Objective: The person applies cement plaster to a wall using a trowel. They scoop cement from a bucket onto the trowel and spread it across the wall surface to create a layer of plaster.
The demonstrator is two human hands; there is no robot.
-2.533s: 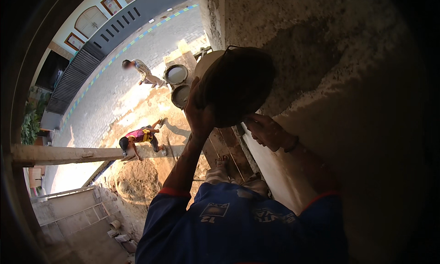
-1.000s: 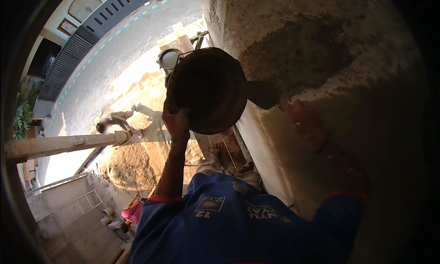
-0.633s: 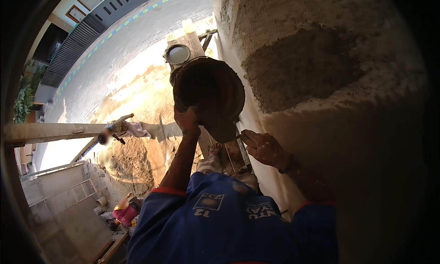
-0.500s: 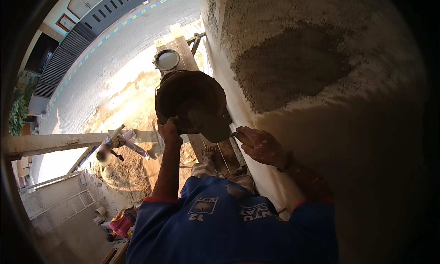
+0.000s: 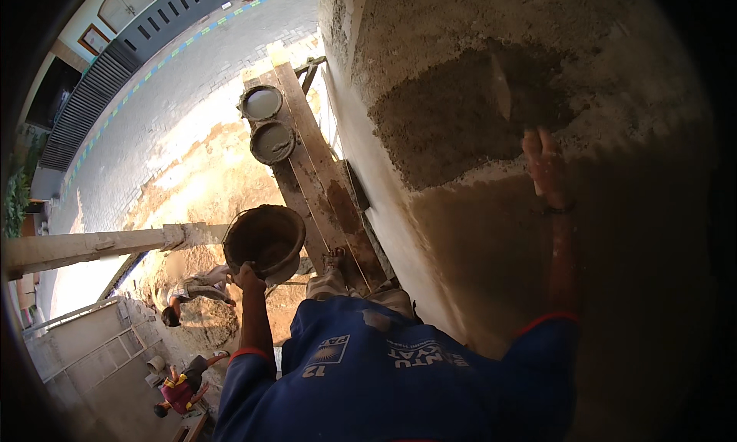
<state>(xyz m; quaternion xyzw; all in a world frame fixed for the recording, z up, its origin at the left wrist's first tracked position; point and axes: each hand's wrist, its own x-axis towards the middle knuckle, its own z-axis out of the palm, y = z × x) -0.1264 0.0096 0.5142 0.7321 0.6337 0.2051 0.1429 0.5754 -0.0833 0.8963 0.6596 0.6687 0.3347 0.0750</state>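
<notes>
Grey-brown, the bucket (image 5: pixel 290 261) was left of the frame's centre with your left hand (image 5: pixel 248 277) clenched at its rim, while your blurred right hand (image 5: pixel 545 162), fingers curled, held a trowel (image 5: pixel 501 87) before the wall's dark patch (image 5: pixel 445 123), upper right.

From here I see the left hand (image 5: pixel 247 278) gripping a bucket (image 5: pixel 265 231), the right hand (image 5: pixel 544 164) a trowel (image 5: pixel 501 87) by the dark wall patch (image 5: pixel 449 115), 2 tubs (image 5: pixel 254 148) on planks (image 5: pixel 311 139).

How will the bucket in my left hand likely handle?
The bucket probably isn't at its heaviest: nothing fills it to the top. Held by one side in the left hand, it may tip; being round, it could roll.
</notes>
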